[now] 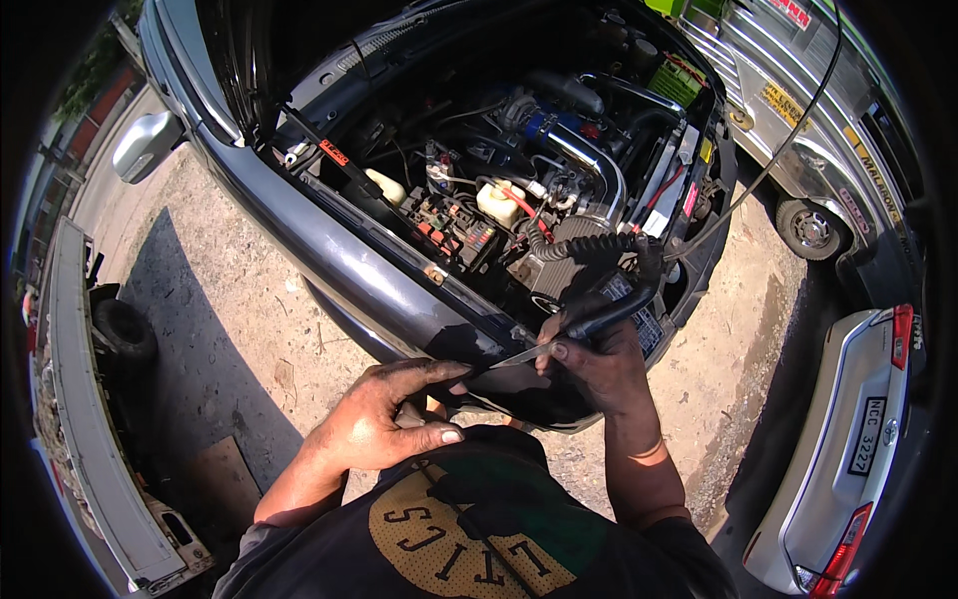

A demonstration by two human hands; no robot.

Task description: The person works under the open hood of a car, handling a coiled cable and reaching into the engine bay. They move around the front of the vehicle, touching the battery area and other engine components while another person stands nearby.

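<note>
My right hand (604,369) is closed round a black, tube-shaped tool (604,315) above the front corner of the dark car. A thin, silver, blade-like piece (521,355) sticks out left from my fingers; whether it belongs to that tool I cannot tell. It lies close to the fender edge (469,344), where the paint looks patchy. My left hand (384,409) rests by the same edge, index finger and thumb stretched out. Its other fingers are partly hidden below. The open engine bay shows a white reservoir (501,202) and a ribbed black hose (589,245).
A thin dark hose (768,170) hangs from the upper right down to the car's front. A silver car (838,439) stands at the right, with a metal-sided vehicle (798,130) beyond. A white truck bed (90,399) stands at the left. Flat board (228,474) lies on the ground.
</note>
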